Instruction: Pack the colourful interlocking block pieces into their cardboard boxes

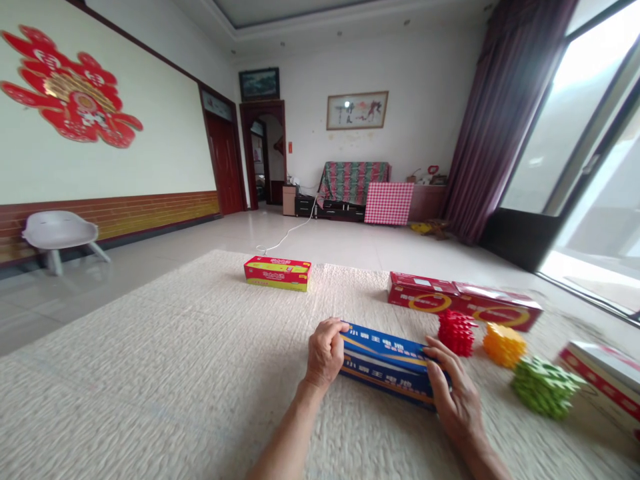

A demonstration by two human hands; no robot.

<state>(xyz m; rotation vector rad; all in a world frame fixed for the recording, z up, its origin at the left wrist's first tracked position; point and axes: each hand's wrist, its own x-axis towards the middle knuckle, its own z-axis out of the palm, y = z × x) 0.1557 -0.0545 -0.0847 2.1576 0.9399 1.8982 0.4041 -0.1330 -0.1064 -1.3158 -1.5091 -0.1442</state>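
A long blue battery box [385,363] with white lettering and orange stripes lies between my two hands on the beige textured mat [190,373]. My left hand [327,352] is wrapped round its left end, fingers curled over the edge. At the other end, my right hand [453,387] grips the box with the thumb on the near face and the fingers over the top. Just beyond my right hand stand a red spiky plastic bundle [456,333], a yellow one [504,345] and a green one [546,387]. Whether the box's underside touches the mat I cannot tell.
A red and yellow-green box [277,273] sits at the mat's far side. Two dark red boxes [460,300] stand end to end at the right. A white and red carton [605,387] is at the right edge. A white chair [63,233] stands at the left wall.
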